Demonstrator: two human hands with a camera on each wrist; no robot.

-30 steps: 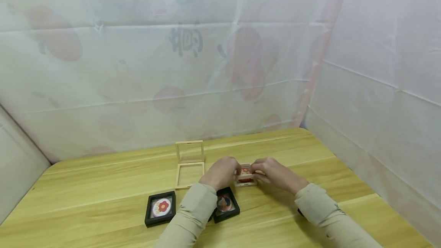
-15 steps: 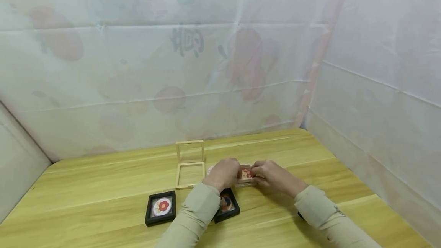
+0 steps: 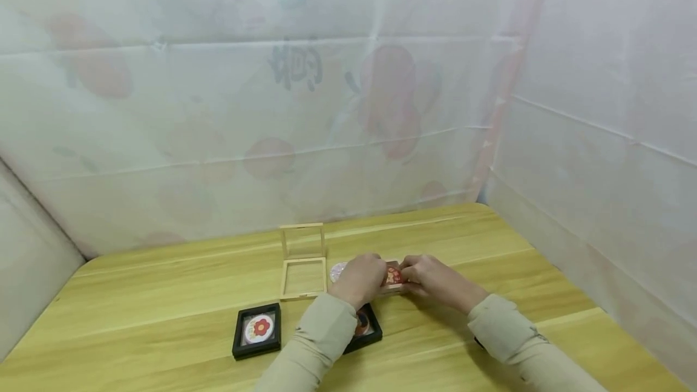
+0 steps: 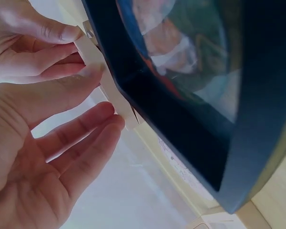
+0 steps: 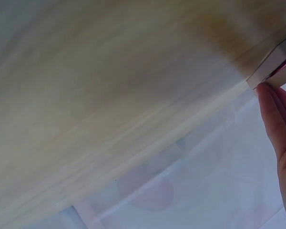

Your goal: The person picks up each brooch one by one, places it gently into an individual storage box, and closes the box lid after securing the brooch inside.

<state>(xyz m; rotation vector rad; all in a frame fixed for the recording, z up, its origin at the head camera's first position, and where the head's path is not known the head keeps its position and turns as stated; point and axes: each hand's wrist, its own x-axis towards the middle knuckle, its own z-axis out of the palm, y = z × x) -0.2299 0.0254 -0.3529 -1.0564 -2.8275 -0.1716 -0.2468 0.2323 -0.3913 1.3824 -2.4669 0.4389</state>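
Both hands work at a small pale wooden display frame (image 3: 393, 288) with a red patterned round piece (image 3: 393, 276) inside it, in the head view. My left hand (image 3: 362, 280) pinches its left side, thumb on one face and fingertips beneath, as the left wrist view shows on the wooden edge (image 4: 114, 98). From the other side, my right hand (image 3: 432, 276) grips the frame by its corner, also seen at the edge of the right wrist view. A black display frame (image 3: 373, 334) with a dark picture lies partly hidden under the left forearm and looms large in the left wrist view.
An opened wooden frame (image 3: 303, 277) stands left of the hands, its lid upright. Beside it lies a pale, glittery round piece (image 3: 337, 270), partly behind the left hand. A second black frame (image 3: 257, 330) with a red flower disc lies front left. White cloth (image 3: 327, 186) hangs behind the table.
The front edge of the held frame's upper part has come down toward its base. My left hand has shifted slightly right, uncovering more of the pale round piece.
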